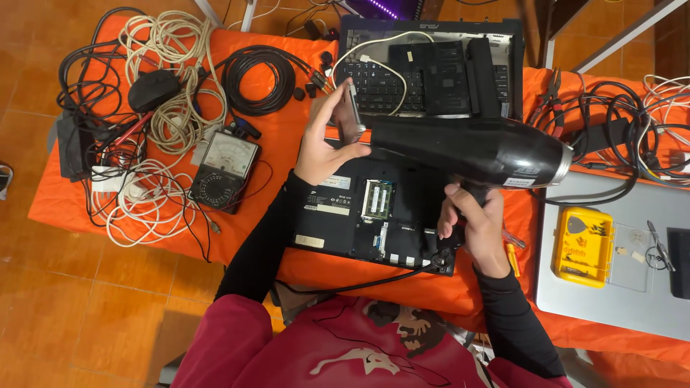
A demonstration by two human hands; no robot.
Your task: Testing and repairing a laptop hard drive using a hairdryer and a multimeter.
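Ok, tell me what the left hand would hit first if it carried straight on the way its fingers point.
Left hand, holding a small flat grey device, points up-right; likely first the black laptop keyboard with white cable, though depth is unclear.

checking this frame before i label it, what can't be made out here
Head view only:
- The small flat part in the left hand: fingers cover most of it.
- Hair dryer nozzle: its mouth is hidden behind that part.
- Opened laptop: its middle lies under the dryer and the right hand.
- Yellow tool case: contents too small.

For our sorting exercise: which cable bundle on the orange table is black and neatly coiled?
The black coil beside the keyboard: a tidy round loop, whereas the white cable bundles lie loose and tangled.
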